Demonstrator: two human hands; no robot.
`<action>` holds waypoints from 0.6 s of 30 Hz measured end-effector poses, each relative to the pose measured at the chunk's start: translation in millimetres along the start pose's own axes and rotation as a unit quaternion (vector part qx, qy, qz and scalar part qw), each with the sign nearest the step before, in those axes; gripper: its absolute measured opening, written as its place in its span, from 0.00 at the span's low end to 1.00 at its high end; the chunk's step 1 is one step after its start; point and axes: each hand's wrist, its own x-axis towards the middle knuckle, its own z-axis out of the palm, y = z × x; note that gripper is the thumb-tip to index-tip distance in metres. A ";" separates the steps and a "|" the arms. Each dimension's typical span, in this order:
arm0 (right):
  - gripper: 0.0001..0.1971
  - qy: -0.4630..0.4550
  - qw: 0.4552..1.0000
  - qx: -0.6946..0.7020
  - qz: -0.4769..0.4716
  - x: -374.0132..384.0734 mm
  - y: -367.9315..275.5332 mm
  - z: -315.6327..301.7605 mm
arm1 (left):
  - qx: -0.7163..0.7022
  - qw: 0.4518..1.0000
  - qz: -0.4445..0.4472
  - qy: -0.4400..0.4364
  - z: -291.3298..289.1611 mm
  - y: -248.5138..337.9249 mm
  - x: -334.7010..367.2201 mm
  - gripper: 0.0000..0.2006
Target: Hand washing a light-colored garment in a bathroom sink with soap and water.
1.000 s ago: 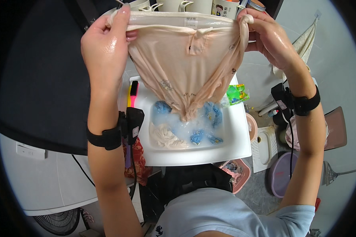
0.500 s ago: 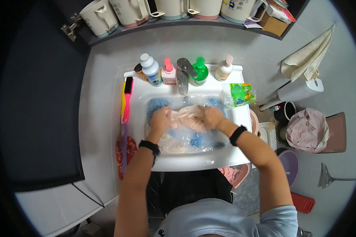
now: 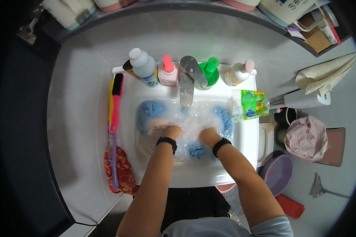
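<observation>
Both my hands are sunk in cloudy, bubbly water in the white sink point(image 3: 245, 146). My left hand point(image 3: 173, 132) is under the water past the wrist band, its fingers hidden. Close to it lies pale pink cloth point(image 3: 156, 125), mostly submerged. My right hand point(image 3: 208, 135) is likewise in the water, fingers out of sight, right of the sink's middle. Blue cloth point(image 3: 151, 112) soaks at the back left, and another blue piece point(image 3: 196, 151) pokes up between my forearms. Cream cloth point(image 3: 145, 145) lies under water at the left. What either hand grips is hidden.
A grey faucet point(image 3: 187, 85) reaches over the basin. Along the back rim stand a white bottle point(image 3: 144, 69), a pink pump bottle point(image 3: 169, 75), a green one point(image 3: 210, 75) and a cream one point(image 3: 238, 75). A pink brush point(image 3: 115, 110) and purple comb point(image 3: 113, 162) lie left; a green packet point(image 3: 252, 104) lies right.
My hands have gone down into the water, taking the pale pink cloth that was stretched between them above it. The view has moved closer to the sink.
</observation>
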 end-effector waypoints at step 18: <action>0.06 0.262 0.848 0.420 -0.187 -193.8 26.2 -135.5 | -0.741 0.643 0.161 0.107 -198.0 28.2 -191.1 0.18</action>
